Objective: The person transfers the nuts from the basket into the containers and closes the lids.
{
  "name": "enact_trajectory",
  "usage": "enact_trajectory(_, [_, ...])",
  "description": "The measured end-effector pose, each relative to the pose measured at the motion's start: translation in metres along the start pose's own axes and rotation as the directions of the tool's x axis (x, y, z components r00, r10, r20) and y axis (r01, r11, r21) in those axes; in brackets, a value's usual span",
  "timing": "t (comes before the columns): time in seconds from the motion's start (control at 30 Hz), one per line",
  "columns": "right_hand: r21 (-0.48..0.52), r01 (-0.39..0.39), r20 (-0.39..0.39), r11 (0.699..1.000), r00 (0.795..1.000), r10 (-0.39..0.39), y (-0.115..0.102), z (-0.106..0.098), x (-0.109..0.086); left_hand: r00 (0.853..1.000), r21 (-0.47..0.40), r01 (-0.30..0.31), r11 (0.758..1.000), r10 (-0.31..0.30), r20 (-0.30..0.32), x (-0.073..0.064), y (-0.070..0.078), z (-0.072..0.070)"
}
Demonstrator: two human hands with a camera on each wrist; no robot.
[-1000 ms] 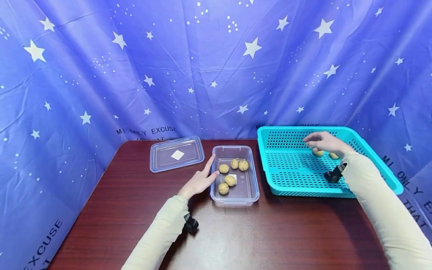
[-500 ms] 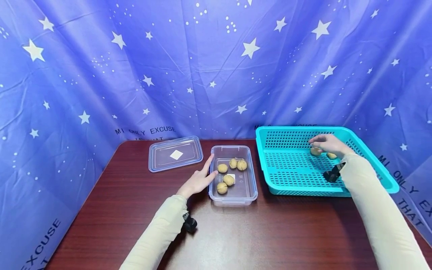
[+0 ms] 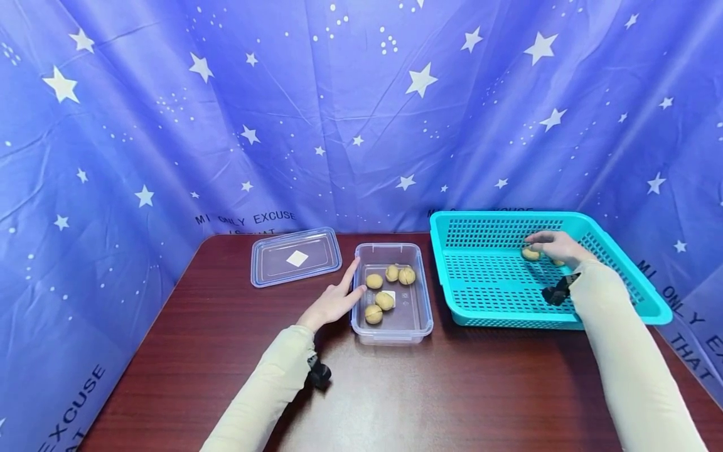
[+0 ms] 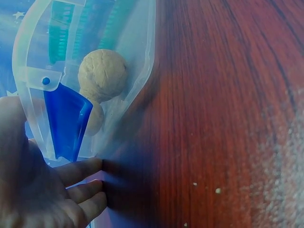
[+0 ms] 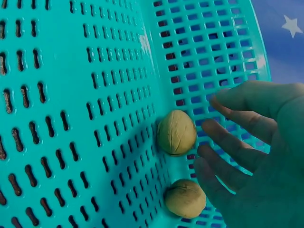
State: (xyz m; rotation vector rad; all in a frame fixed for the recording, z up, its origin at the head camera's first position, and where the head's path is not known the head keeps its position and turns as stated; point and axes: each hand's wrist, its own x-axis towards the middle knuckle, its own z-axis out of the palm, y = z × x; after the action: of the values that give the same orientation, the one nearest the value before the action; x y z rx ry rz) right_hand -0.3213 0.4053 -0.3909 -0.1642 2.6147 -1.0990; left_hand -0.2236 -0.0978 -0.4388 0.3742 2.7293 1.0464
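Observation:
My left hand [image 3: 330, 304] lies along the left side of a clear plastic food container [image 3: 418, 314], its fingers spread and touching the rim. In the left wrist view a blue side clip [image 4: 69, 121] hangs beside those fingers. Several walnuts [image 3: 407, 275] lie in the container. Over the far right part of a turquoise basket [image 3: 469, 320] is my right hand [image 3: 559, 247], fingers loosely bent. Two walnuts are in that basket: one [image 5: 176, 133] near the fingertips, the other [image 5: 185, 198] lower down by the fingers, mostly hidden by the hand in the head view.
A clear lid [image 3: 296, 257] with a blue-edged rim and a white square label lies left of the container. Everything stands on a dark red wooden table [image 3: 226, 351]. A blue star-patterned curtain [image 3: 339, 113] hangs behind and at both sides.
My right hand has moved slightly right and down, closer over the walnuts in the basket, covering more of one. The left hand has stayed at the container's rim.

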Motion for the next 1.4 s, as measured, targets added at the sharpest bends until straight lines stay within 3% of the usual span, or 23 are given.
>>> enact_trajectory(0.13, [-0.002,-0.001,-0.018,1.000,1.000,0.001,0.0057,0.0004,0.0004,1.000,-0.001,0.003,1.000,-0.003,0.004,0.0007,-0.0008,-0.0001])
enact_trajectory(0.47, [0.001,-0.038,0.092,0.999,0.995,0.038,0.0032,0.0014,-0.0011,1.000,-0.005,0.002,1.000,-0.002,0.003,0.0005,-0.0001,-0.0006])
enact_trajectory(0.8, [-0.041,-0.010,0.087,0.999,0.996,0.013,0.0004,0.0060,-0.0003,1.000,0.008,0.009,1.000,-0.009,0.006,0.0022,-0.0022,0.0004])
enact_trajectory(1.4, [-0.018,-0.021,0.138,1.000,0.990,0.023,0.0001,0.0083,0.0059,1.000,0.012,-0.005,1.000,0.005,0.010,0.0021,-0.0029,-0.0009])
